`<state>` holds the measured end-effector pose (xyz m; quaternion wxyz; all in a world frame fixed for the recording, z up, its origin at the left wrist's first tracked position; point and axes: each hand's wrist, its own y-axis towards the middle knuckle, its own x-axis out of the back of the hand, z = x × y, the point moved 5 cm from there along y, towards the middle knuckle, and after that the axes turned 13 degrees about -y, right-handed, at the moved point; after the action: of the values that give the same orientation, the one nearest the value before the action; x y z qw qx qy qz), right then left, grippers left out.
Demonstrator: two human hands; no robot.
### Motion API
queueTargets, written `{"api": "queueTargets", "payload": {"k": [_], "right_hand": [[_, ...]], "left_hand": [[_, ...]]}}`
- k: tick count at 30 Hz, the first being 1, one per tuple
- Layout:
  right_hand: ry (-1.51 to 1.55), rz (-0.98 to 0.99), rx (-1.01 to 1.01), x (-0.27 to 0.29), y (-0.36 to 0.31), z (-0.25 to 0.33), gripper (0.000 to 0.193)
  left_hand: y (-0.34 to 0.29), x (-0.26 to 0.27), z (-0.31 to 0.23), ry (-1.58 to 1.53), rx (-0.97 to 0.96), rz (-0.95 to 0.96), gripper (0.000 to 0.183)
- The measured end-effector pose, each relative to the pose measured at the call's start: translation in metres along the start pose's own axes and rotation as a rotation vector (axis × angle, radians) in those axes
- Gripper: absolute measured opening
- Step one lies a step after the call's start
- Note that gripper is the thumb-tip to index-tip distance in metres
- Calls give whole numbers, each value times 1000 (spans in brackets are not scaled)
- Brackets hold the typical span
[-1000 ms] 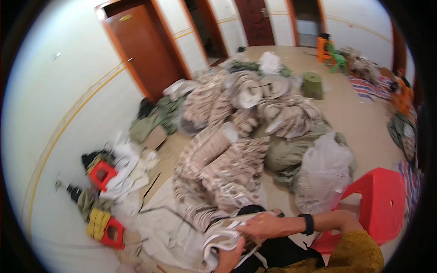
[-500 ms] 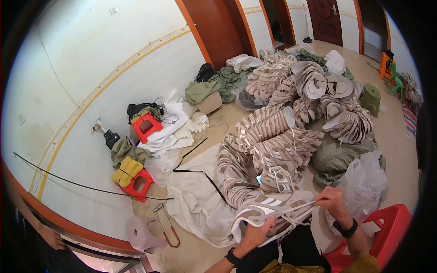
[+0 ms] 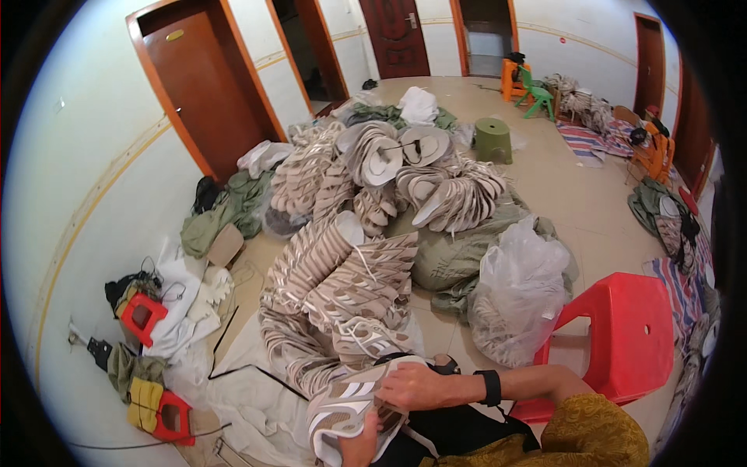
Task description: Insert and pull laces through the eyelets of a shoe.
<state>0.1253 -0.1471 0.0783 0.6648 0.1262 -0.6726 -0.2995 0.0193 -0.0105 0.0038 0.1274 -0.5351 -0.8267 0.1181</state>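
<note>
Low in the view, over my lap, is a beige and white sneaker upper [image 3: 342, 410] with pale side stripes. My left hand [image 3: 360, 445] grips its near edge, the thumb lying on top. Over the lacing area my right hand [image 3: 410, 387] is closed, fingers curled down against the upper. Whatever is pinched in those fingers is hidden. Just beyond the hands lies another laced upper [image 3: 372, 339], beside a long curved row of nested uppers [image 3: 292, 331].
More stacked uppers [image 3: 311, 167] pile up farther off, beside green sacks [image 3: 447, 261]. A clear plastic bag [image 3: 517, 288] and red stool [image 3: 634, 335] stand to my right. White cloth [image 3: 253, 401] lies at left, near a small red stool [image 3: 173, 420]. A green stool [image 3: 493, 140] is farther back.
The view has swung right, shifting the room leftward. My right hand, which was pulling a pale shoelace out to the right, has come in over the upper. My left hand still holds the upper.
</note>
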Motion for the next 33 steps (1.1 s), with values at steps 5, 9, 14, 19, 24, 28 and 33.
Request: {"api": "queueTargets", "payload": {"k": [5,9,14,19,24,28,33], "right_hand": [[-44,-15,55,10,-7,-5,8],[-93,5,47,15,-11,-28,6],[21,-190,-447,45,-70,-128,15],[-120,-33,-281,32,-45,-77,23],[111,67,-18,10,3,-12,31],[121,4,33,-18,2,-14,13],[186,-91,76,-11,8,-14,6]], "left_hand": [[-10,-25,-27,32,-97,23,35],[-11,-19,-24,-73,-110,-15,36],[-10,6,-16,-132,77,-94,37],[0,0,-14,-216,35,-59,22],[-9,-16,-36,-219,-43,-61,18],[-8,-3,-13,-117,-71,16,18],[-13,-9,-24,-195,-34,-24,19]]}}
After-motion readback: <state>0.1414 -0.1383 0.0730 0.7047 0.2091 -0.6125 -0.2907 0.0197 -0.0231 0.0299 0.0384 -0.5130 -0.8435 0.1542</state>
